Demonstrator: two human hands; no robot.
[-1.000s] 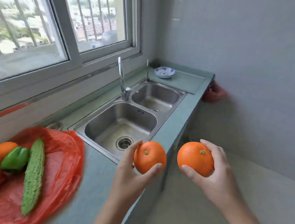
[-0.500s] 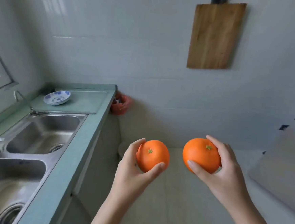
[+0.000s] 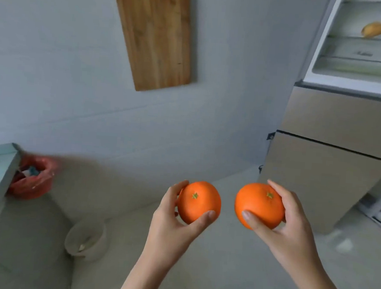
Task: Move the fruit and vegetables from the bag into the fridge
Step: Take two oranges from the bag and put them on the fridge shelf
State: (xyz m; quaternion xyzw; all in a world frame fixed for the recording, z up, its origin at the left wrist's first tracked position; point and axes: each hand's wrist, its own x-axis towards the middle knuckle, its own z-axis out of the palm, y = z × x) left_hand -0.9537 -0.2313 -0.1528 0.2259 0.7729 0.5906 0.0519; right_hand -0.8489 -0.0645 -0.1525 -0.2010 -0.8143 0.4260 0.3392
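Left orange (image 3: 199, 202) gripped by left hand (image 3: 174, 220), right orange (image 3: 258, 205) gripped by right hand (image 3: 292, 227); side by side, not touching, over the floor (image 3: 220, 272). Fridge (image 3: 337, 124) beyond at right, upper compartment open, one yellow-brown item (image 3: 373, 29) on its shelf.

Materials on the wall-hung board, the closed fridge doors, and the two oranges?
Board: wood, matte; grain and plank seams show. Closed fridge doors: likely metal or coated panel, satin beige sheen. Left orange and right orange: smooth, uniform, slightly glossy; real peel or plastic, cannot tell.
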